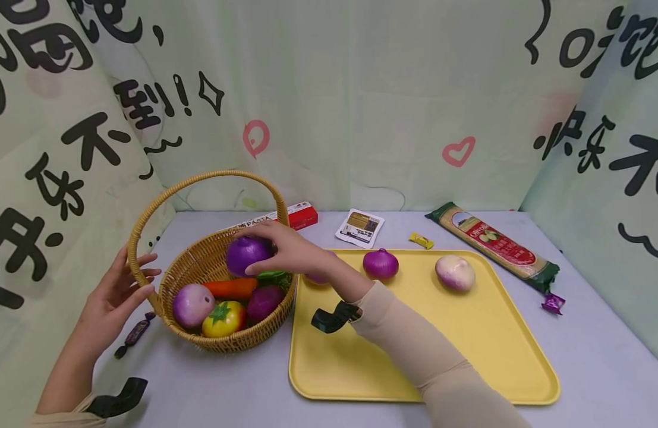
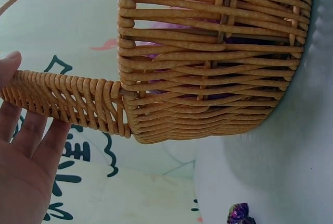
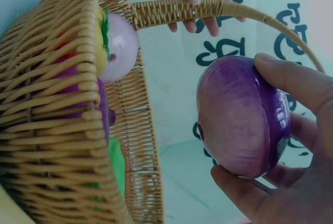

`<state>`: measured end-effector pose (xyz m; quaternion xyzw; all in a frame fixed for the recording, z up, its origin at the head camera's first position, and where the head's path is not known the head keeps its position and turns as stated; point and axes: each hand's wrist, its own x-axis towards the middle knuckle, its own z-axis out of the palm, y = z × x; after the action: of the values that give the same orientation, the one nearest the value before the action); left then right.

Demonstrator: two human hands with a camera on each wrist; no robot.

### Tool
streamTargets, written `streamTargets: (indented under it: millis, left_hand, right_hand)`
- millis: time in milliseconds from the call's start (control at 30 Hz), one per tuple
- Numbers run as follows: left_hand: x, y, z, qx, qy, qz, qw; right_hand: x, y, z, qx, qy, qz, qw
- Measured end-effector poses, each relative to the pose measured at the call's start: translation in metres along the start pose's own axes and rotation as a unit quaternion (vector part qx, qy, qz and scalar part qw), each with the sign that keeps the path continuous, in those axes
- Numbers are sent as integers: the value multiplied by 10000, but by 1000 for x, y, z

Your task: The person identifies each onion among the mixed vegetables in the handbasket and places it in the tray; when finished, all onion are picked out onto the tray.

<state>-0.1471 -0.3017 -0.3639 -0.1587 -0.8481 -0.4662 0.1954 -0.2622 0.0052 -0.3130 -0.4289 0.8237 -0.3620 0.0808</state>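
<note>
My right hand (image 1: 302, 252) grips a purple onion (image 1: 245, 255) above the wicker basket (image 1: 243, 342); in the right wrist view the thumb and fingers wrap the onion (image 3: 234, 117). At the basket's left side my left hand (image 1: 106, 309) holds the lower part of the handle (image 2: 67, 99), thumb on one side and fingers on the other. Inside the basket lie a pale purple onion (image 1: 192, 305), a carrot (image 1: 232, 289), a yellow-red tomato (image 1: 223, 321), a dark purple onion (image 1: 264, 302) and a green item (image 1: 270, 275), partly hidden.
A yellow tray (image 1: 355, 368) bears a purple onion (image 1: 380, 264), a white-purple one (image 1: 455, 273) and another partly behind my right wrist. Behind are a pasta box (image 1: 304, 215), a white packet (image 1: 359, 228) and a yellow candy (image 1: 421, 240). A green-red package (image 1: 494, 244) lies right; a dark candy (image 1: 136, 334) lies left.
</note>
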Motion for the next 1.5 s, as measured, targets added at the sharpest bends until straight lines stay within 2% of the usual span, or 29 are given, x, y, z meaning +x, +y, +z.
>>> streamTargets:
  millis: [267, 667, 933, 1100, 1267, 1500]
  left_hand:
    - [0, 1, 0, 100, 35, -42, 9999]
    - [0, 2, -2, 137, -25, -70, 9999]
    - [0, 2, 0, 62, -30, -68, 10000]
    - [0, 1, 0, 118, -16, -44, 9999]
    - [0, -1, -1, 141, -46, -77, 9999]
    - [0, 1, -1, 128, -24, -128, 9998]
  right_hand:
    - [-21, 6, -9, -2, 294, -182, 9994]
    - [-51, 14, -14, 100, 405, -57, 9991]
    - [-72, 23, -17, 500, 419, 236, 9976]
    - [-82, 26, -13, 454, 273, 361, 9979]
    - [-91, 30, -7, 277, 169, 336, 9989]
    - [-106, 38, 0, 397, 115, 161, 9990]
